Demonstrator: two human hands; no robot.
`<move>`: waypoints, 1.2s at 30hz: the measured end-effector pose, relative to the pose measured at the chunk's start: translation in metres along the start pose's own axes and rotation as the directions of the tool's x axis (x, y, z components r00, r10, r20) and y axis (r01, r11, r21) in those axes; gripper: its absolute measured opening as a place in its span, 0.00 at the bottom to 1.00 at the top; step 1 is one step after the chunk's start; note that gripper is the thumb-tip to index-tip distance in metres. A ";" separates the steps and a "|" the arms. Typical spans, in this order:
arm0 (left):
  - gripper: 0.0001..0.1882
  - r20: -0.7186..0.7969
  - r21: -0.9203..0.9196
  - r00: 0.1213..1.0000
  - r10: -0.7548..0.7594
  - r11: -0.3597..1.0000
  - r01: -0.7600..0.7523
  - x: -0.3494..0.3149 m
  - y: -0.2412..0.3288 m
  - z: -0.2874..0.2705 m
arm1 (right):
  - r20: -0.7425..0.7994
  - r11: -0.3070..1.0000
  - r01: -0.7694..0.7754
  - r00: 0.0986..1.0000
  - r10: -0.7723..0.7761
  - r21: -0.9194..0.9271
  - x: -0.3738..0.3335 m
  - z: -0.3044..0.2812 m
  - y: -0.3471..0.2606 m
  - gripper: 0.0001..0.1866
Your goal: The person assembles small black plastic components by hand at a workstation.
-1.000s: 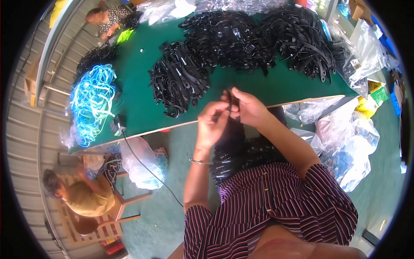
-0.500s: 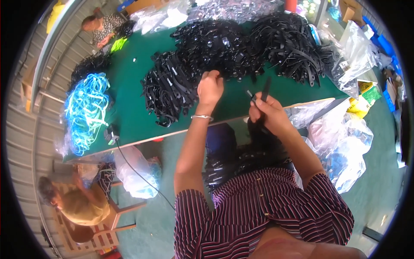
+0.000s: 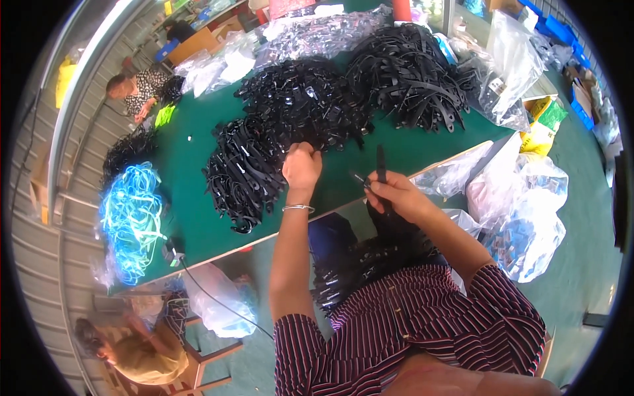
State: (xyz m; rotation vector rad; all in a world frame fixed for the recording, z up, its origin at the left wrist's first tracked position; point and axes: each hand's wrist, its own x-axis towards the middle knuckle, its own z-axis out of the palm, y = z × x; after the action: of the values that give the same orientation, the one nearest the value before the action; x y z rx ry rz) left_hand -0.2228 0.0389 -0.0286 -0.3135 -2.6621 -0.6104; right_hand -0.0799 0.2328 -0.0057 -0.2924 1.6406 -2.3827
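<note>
My left hand (image 3: 302,168), with a bangle at the wrist, is at the near edge of the middle heap of black buckles and straps (image 3: 300,99). Its fingers are curled closed, and whatever they grip is hidden. Over the table's near edge, my right hand (image 3: 395,193) pinches a black strap (image 3: 381,160) that sticks up past the fingers. A small piece with a pale tip (image 3: 358,177) juts out leftward from the same fingers. Left of my left hand lies a heap of black straps (image 3: 241,171); more dark straps (image 3: 370,264) rest on my lap.
A third heap of black straps (image 3: 413,76) lies far right on the green table (image 3: 188,198). Blue cords (image 3: 132,218) lie at its left end, beside a corded black device (image 3: 173,252). Plastic bags (image 3: 518,211) stand at right. Two people (image 3: 148,356) work at left.
My view has shifted, so the table and heaps appear lower and further left. Both hands keep nearly the same places by the heap and table edge; the right still holds the strap.
</note>
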 end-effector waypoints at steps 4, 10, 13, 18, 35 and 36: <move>0.09 0.060 0.026 0.995 -0.078 0.997 0.077 -0.013 0.002 -0.006 | 0.023 1.000 0.000 1.000 0.001 -0.027 0.001 0.001 0.005 0.08; 0.09 0.030 -0.122 0.991 -0.127 0.984 0.130 -0.038 0.001 -0.012 | 0.010 0.996 0.025 1.000 -0.024 -0.084 -0.007 0.009 0.006 0.08; 0.10 0.046 -0.175 0.991 -0.125 0.976 0.131 -0.050 -0.006 -0.012 | 0.067 0.990 0.065 0.996 -0.057 -0.124 -0.006 0.015 0.004 0.08; 0.11 0.066 -0.417 0.992 -0.107 0.900 0.125 -0.074 -0.002 -0.014 | 0.083 0.984 0.056 0.996 -0.043 -0.169 -0.006 0.022 0.002 0.08; 0.07 -0.250 -0.150 0.967 -0.052 0.989 0.015 -0.080 0.011 -0.025 | -0.011 0.985 0.001 1.000 -0.003 -0.172 0.012 0.022 0.021 0.08; 0.08 -0.231 -0.128 0.972 -0.048 0.992 0.019 -0.080 0.012 -0.027 | -0.011 0.985 -0.001 1.000 -0.001 -0.171 0.012 0.022 0.022 0.08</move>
State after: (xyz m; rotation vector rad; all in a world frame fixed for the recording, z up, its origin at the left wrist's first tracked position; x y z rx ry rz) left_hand -0.1386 0.0265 -0.0350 -0.2162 -2.4130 -0.7760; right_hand -0.0834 0.2022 -0.0180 -0.3098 1.8539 -2.2504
